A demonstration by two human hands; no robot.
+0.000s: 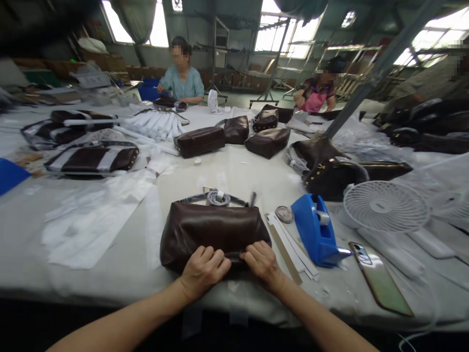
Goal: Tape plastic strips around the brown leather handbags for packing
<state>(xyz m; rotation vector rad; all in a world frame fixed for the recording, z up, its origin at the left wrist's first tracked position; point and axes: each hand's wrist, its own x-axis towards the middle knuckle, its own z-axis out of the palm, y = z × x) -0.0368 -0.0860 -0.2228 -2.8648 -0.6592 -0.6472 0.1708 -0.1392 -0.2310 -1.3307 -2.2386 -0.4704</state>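
Observation:
A dark brown leather handbag point(216, 225) lies on the cloth-covered table in front of me, its near edge toward my body. My left hand point(205, 268) is closed on that near edge, fingers curled over the leather. A short way to the right, my right hand point(262, 261) grips the same edge, close to the bag's right corner. A wrapped strap coil point(219, 198) rests behind the bag, along its far side. What the fingertips press on underneath is hidden.
Right of the bag are paper strips point(293, 249), a blue tape dispenser point(317, 230), a phone point(381, 278) and a white fan point(386, 206). White wrapping sheets point(98, 220) lie left. Several brown bags point(200, 142) stand farther back; co-workers sit beyond. A metal pole point(377, 73) slants at right.

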